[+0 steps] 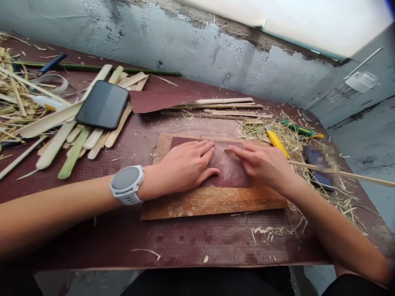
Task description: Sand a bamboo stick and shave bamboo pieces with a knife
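Observation:
My left hand (188,164), a watch on its wrist, lies flat on the left part of a dark red sheet of sandpaper (228,172). A pale dusty patch shows on the sheet between my hands. Beneath the sandpaper is a wooden board (197,203). My right hand (262,162) is closed around a thin bamboo strip (364,177), index finger stretched along it. The strip's tip meets the sandpaper at the dusty patch, while its long end sticks out to the right past my wrist. The middle of the strip is hidden by my palm.
A phone (103,105) rests on bamboo slats (55,146) at the left. Another sandpaper sheet (157,100) and narrow strips (222,106) lie behind the board. Right of it are shavings (259,129), a yellow cutter (277,142) and a green-handled tool (298,128). A wall runs along the back.

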A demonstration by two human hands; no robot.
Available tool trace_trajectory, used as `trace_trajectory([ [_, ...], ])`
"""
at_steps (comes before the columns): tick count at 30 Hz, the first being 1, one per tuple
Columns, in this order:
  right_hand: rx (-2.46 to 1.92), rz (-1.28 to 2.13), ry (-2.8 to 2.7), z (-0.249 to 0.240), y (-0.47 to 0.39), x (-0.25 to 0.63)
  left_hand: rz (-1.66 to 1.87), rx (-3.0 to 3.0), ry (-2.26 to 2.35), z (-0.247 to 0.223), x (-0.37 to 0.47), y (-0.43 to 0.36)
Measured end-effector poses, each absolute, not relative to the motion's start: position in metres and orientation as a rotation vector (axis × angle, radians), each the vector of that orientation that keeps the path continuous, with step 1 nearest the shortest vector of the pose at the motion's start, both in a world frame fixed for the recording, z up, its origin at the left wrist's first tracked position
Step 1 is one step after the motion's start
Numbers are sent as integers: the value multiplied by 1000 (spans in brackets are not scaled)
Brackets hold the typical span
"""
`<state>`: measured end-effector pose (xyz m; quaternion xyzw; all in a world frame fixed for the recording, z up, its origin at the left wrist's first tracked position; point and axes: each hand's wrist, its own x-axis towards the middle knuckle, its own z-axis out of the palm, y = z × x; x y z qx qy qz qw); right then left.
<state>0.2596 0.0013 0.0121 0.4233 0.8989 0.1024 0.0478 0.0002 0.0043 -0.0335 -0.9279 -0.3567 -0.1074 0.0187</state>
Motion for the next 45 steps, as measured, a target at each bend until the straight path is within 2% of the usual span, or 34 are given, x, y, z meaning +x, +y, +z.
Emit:
trace_trajectory([
  [5,1181,256,2715,13,2,259,-351,-2886,-1090,-32,0,4],
  [9,1307,342,2732,15,1,257,-357,-2878,-1097,-31,0,3],
  [13,1163,267,2746,12,2,258,-357,-2903,-1084,-29,0,3],
  [16,1295,304,2792,8,10,264,-410,-2938,-1111,-27,-1,7],
  [18,1344,287,2856,7,15,266,-518,-3006,-1139,-25,-2,10],
  [21,1321,159,2966,10,11,265,-887,-3078,-1144,-24,-3,13],
  [25,1268,-59,3029,16,-5,257,-1293,-3180,-939,-21,-3,14],
  [29,1346,-185,3103,18,-10,252,-1429,-3248,-861,-14,-5,19],
  [36,1510,-93,3171,28,11,266,-1817,-3231,-1253,-2,-18,40],
  [40,1392,-312,3242,33,18,273,-1880,-3500,-1195,7,-26,45],
  [45,1184,-319,3396,38,17,273,-2020,-3862,-1176,6,-28,49],
])
